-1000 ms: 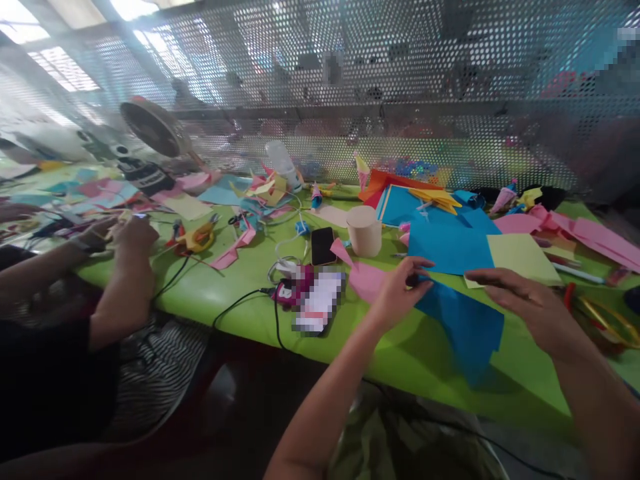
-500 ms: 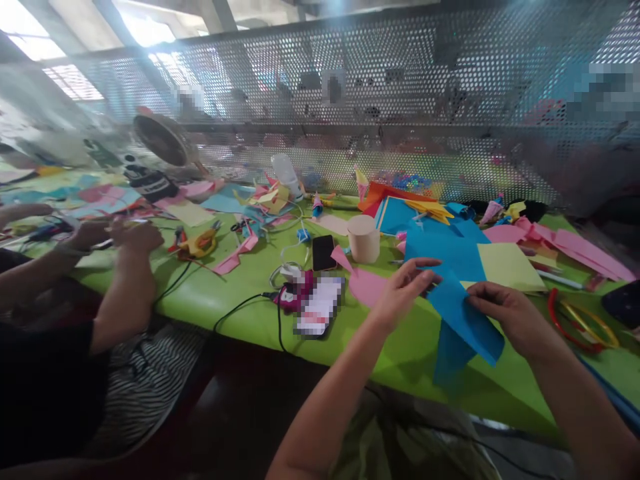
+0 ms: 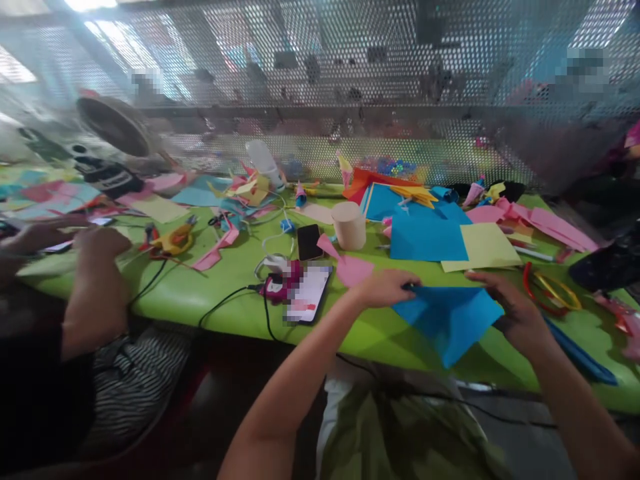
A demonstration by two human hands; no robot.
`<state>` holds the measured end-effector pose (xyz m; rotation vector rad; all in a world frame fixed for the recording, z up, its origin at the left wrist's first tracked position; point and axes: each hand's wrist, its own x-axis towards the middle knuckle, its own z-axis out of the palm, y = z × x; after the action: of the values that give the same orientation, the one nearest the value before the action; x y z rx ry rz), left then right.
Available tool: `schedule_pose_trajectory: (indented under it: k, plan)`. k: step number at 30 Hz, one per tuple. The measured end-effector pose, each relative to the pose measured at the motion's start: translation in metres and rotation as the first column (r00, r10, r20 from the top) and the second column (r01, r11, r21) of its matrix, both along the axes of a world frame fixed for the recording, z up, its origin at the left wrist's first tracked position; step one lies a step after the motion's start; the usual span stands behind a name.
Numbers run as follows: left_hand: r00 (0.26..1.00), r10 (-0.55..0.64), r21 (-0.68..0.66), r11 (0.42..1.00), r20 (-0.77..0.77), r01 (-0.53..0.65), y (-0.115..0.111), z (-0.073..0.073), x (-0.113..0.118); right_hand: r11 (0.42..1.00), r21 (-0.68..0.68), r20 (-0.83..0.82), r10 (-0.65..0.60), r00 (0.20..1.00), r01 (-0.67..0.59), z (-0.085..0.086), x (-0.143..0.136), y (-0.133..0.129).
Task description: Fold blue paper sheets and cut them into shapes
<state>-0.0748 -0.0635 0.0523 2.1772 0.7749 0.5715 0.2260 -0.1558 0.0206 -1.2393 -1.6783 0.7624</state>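
Note:
A sheet of blue paper (image 3: 445, 323) hangs between my two hands above the table's front edge, its lower part coming to a point. My left hand (image 3: 390, 288) pinches its left corner. At its right end my right hand (image 3: 520, 317) grips the sheet, the index finger lying along the top edge; part of the thumb is hidden. Just beyond lie a flat blue sheet (image 3: 427, 239) and a pale yellow sheet (image 3: 487, 248). Left of my left hand is a pink paper cutout (image 3: 354, 270), with a cream-coloured cylinder (image 3: 349, 228) standing behind it.
A phone (image 3: 313, 297), a dark phone (image 3: 309, 242) and a black cable (image 3: 220, 312) lie to the left. Farther left are yellow-handled scissors (image 3: 173, 241) and a co-worker's hands (image 3: 100, 243). A perforated metal screen (image 3: 320, 147) rises behind the green table (image 3: 225, 293).
The blue paper has turned from a slanting, crossed shape to one spread sideways between my hands. My left hand has moved onto its left corner. The view has swung slightly right and down.

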Motion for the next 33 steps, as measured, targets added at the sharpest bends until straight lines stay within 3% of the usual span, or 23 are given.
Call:
schedule_pose_trajectory:
  k: [3,5,9,11,15,19,26,33]
  plan:
    - [0.987,-0.084,0.029,0.996,-0.134,0.089,0.015,-0.005,0.006,0.995,-0.035,0.126,0.095,0.987,-0.091,-0.008,0.010,-0.013]
    - [0.979,-0.064,0.082,0.993,-0.195,0.081,0.015,-0.011,0.015,0.996,-0.017,0.205,0.094,0.974,-0.092,-0.018,0.008,-0.024]
    - [0.969,0.130,0.346,0.937,-0.208,-0.051,-0.014,-0.021,0.030,0.991,0.089,0.381,0.061,0.923,-0.101,-0.038,-0.002,-0.046]
    - [0.971,0.153,0.402,0.913,-0.182,-0.068,-0.035,-0.026,0.030,0.987,0.114,0.435,0.051,0.899,-0.110,-0.043,-0.002,-0.055]
    - [0.979,0.053,0.266,0.964,-0.197,0.002,-0.069,-0.039,0.014,0.986,0.138,0.512,0.013,0.859,-0.097,-0.048,0.004,-0.063]
    - [0.986,0.030,0.140,0.990,-0.166,-0.007,-0.087,-0.050,-0.010,0.980,0.166,0.545,0.001,0.838,-0.110,-0.048,0.010,-0.065]
    - [0.997,-0.020,-0.017,1.000,-0.076,0.019,-0.105,-0.044,-0.033,0.981,0.131,0.527,0.054,0.848,-0.144,-0.049,0.015,-0.068]
    - [0.997,-0.009,0.039,0.999,-0.078,0.012,-0.109,-0.057,-0.038,0.994,0.054,0.485,0.054,0.873,-0.092,-0.047,0.018,-0.070]
